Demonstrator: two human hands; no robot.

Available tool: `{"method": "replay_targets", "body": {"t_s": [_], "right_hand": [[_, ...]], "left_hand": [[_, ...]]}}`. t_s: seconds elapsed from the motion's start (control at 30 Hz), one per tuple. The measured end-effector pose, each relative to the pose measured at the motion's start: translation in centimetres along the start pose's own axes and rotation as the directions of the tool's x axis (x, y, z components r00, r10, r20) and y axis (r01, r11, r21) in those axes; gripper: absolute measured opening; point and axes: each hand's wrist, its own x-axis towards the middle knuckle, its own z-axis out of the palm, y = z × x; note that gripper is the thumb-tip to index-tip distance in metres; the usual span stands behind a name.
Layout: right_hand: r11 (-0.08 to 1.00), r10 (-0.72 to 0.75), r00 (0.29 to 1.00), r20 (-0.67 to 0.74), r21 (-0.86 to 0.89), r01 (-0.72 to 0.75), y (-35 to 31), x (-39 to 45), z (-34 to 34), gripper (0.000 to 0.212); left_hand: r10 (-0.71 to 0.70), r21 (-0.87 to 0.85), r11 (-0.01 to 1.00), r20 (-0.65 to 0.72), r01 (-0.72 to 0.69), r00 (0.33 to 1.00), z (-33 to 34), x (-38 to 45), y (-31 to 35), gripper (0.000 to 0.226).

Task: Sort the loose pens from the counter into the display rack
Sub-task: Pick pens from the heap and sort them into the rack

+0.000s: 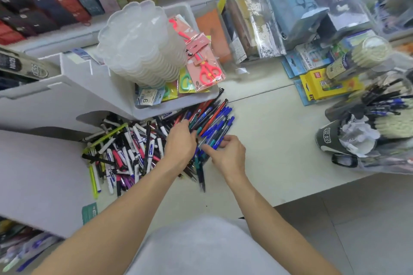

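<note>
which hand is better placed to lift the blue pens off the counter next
Right, probably. The right hand already has its fingers curled on the blue pens at the open edge of the pile. The left hand lies over the pile's middle, among mixed pens, nearer the white display rack.

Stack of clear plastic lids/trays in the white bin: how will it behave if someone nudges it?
The stack of clear trays stands tall and leans toward the scissors cards, so a push near its top would probably tip or fan it. The thin, glossy plastic suggests it is light and that layers may slide. The white bin may stop the base.
</note>
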Motion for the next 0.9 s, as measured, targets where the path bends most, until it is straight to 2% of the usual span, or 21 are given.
{"method": "replay_targets", "body": {"t_s": [0.13, 0.2, 0.3, 0.33, 0.4, 0.53, 0.63, 0.73, 0.8, 0.87, 0.9], "right_hand": [[0.998, 0.02, 1.0, 0.023, 0.059, -0.021, 0.0, 0.2, 0.5, 0.037], [0.999, 0.002, 0.999, 0.053, 0.042, -0.005, 0.1, 0.2, 0.8, 0.028], [0.999, -0.045, 0.995, 0.085, -0.011, 0.046, 0.0, 0.0, 0.7, 0.027], [0.998, -0.056, 0.994, 0.096, -0.028, 0.059, 0.1, 0.0, 0.7, 0.025], [0.994, -0.085, 0.987, 0.134, -0.051, 0.093, 0.3, -0.3, 0.7, 0.021], [0.993, -0.109, 0.97, 0.216, -0.02, 0.116, 1.0, -0.8, 0.3, 0.017], [0.997, -0.077, 0.948, 0.309, 0.023, 0.074, 1.6, -1.5, 0.5, 0.02], [0.982, -0.001, 0.91, 0.415, 0.173, -0.078, 2.1, -2.3, 0.9, 0.03], [0.95, 0.01, 0.888, 0.459, 0.272, -0.152, 2.0, -2.8, 0.9, 0.05], [0.94, -0.026, 0.888, 0.459, 0.314, -0.135, 2.2, -3.2, 1.0, 0.072], [0.941, -0.042, 0.891, 0.452, 0.318, -0.116, 2.3, -3.5, 1.1, 0.075]], "left_hand": [[-0.033, 0.078, 0.997, 0.11, 0.024, 0.993, 0.1, -0.4, 0.8, 0.034], [-0.04, 0.075, 0.997, 0.181, 0.027, 0.983, -0.1, -0.3, 0.7, 0.035], [-0.031, 0.045, 0.999, 0.313, 0.018, 0.949, -0.5, -0.3, 0.3, 0.025], [-0.025, 0.042, 0.999, 0.331, 0.011, 0.943, -0.4, -0.3, 0.1, 0.035], [-0.007, 0.011, 1.0, 0.355, 0.003, 0.935, -0.2, -0.6, -0.2, 0.04], [-0.016, -0.041, 0.999, 0.382, 0.034, 0.924, 0.2, -1.1, -1.0, 0.032], [-0.052, -0.03, 0.997, 0.368, 0.068, 0.928, 0.5, -2.0, -1.8, 0.029], [-0.055, -0.04, 0.997, 0.317, 0.071, 0.947, 0.7, -3.2, -2.7, 0.029], [-0.072, -0.134, 0.984, 0.319, 0.12, 0.945, 0.4, -4.0, -3.0, 0.032], [-0.095, -0.288, 0.935, 0.358, 0.206, 0.929, 0.2, -4.6, -3.3, 0.033], [-0.093, -0.349, 0.909, 0.364, 0.228, 0.927, 0.1, -4.9, -3.5, 0.032]]}}
